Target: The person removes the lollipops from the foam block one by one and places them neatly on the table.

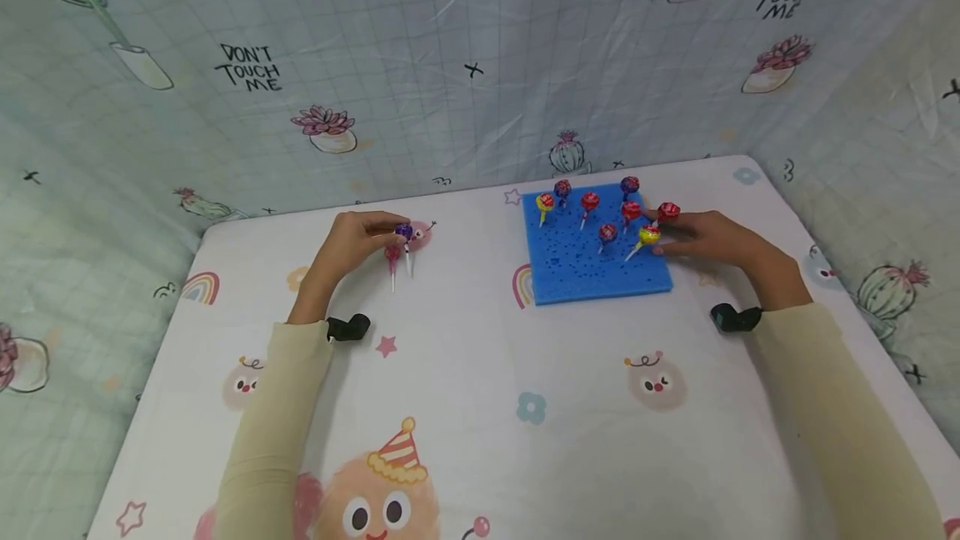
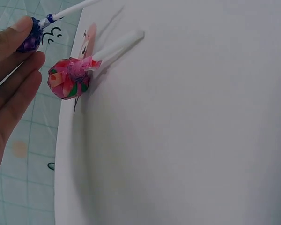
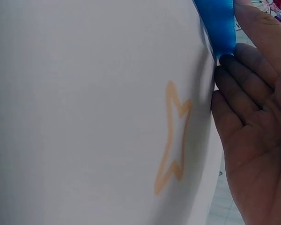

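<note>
My left hand (image 1: 354, 244) pinches a purple-wrapped lollipop (image 1: 403, 231) by its head, thumb against fingers, its white stick pointing down in the head view. Beside it on the table lies a pink-red lollipop (image 2: 69, 78) with a white stick. My right hand (image 1: 708, 238) rests at the right edge of a blue foam board (image 1: 577, 277), its thumb and fingers touching that edge and the palm showing in the right wrist view. Several lollipops stand in the board, among them a yellow one (image 1: 649, 234) and a red one (image 1: 667, 212) near the right fingers.
The white table (image 1: 465, 340) carries printed cartoon figures. Patterned cloth (image 1: 420, 90) hangs behind and at both sides of the table. A dark wrist-worn device (image 1: 349, 327) sits at the left wrist and a similar device (image 1: 735, 318) at the right.
</note>
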The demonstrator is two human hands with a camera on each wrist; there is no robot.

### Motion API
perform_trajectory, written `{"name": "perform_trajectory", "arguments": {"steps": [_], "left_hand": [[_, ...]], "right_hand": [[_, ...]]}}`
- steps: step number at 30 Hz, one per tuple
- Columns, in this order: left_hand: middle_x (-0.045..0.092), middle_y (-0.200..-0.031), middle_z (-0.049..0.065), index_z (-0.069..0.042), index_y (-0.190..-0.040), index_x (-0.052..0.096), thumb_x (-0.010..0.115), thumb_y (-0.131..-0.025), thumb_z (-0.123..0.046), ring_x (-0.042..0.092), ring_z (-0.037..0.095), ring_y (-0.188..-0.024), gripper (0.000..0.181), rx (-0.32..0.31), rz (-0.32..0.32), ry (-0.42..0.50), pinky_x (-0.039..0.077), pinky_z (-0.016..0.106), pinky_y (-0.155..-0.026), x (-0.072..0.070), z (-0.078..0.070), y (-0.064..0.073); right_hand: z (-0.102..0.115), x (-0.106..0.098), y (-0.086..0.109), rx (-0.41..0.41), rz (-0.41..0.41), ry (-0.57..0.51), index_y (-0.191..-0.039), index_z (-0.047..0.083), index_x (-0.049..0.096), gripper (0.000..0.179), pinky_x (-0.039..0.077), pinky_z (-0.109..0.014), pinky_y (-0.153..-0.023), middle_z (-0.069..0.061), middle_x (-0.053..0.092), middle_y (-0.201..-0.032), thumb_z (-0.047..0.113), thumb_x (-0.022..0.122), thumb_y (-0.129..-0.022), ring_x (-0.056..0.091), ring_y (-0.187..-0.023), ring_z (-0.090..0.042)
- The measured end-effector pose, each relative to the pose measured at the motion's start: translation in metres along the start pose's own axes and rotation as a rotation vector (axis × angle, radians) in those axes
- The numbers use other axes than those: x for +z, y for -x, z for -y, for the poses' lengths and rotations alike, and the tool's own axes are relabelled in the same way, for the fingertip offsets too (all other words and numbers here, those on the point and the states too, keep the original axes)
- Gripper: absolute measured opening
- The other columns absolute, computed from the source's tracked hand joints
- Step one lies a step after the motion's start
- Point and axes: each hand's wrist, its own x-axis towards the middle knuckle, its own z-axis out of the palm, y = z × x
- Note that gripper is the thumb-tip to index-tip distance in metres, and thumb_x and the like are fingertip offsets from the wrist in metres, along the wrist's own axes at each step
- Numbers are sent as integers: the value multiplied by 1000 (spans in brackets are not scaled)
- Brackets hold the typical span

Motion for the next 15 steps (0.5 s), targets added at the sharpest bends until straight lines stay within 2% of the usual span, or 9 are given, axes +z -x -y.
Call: {"name": "perform_trajectory", "arguments": {"steps": [4, 11, 15], "left_hand": [[75, -117, 4, -17, -118, 77, 79, -91, -25, 71, 19, -108, 29, -18, 26, 3, 55, 38, -92, 1, 2, -3], [76, -115, 6, -16, -122, 76, 79, -91, -25, 70, 20, -110, 32, -63, 77, 8, 53, 26, -89, 3, 8, -6], [75, -116, 5, -16, -122, 76, 80, -90, -27, 70, 19, -111, 33, -75, 112, 42, 53, 25, -89, 4, 10, -8]], "right_hand": [[2, -3, 1, -10, -3, 9, -155, 2, 40, 79, 34, -68, -110, -30, 44, -151, 44, 71, -95, 36, -141, -53], [5, -5, -1, -14, 9, 6, -154, 1, 39, 80, 34, -68, -110, -31, 44, -150, 45, 70, -95, 35, -140, -53], [3, -5, 0, -6, 26, 20, -154, 1, 39, 81, 34, -69, -109, -31, 44, -150, 47, 70, -95, 35, -140, -54]]}}
